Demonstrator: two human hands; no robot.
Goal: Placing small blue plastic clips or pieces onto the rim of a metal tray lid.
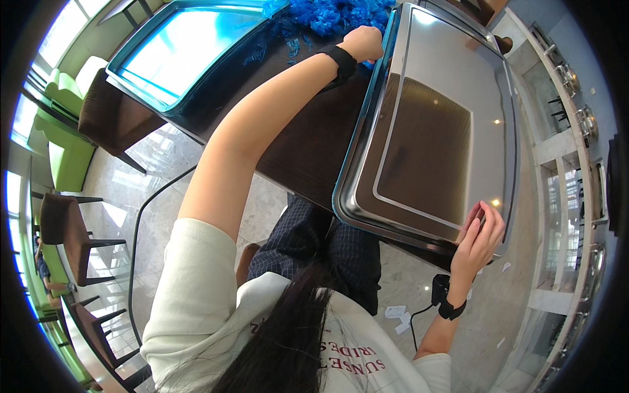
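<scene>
A shiny metal tray (437, 103) with rounded corners lies at the right of the dark table, a blue strip showing along its left edge. My left hand (363, 43) is curled into a fist beside the tray's far left edge, next to a heap of crumpled blue plastic film (324, 17). Its fingertips are turned away, so what they hold is hidden. Over the tray's near right corner, my right hand (481, 228) rests with its thumb and fingers a little apart. Nothing shows between them.
Another tray, blue-rimmed (169, 105), lies at the table's left. Scraps of blue film (293, 46) dot the dark tabletop (304, 132). A black cable (137, 231) hangs at the left near brown chairs (66, 231). White paper pieces (395, 311) lie on the floor.
</scene>
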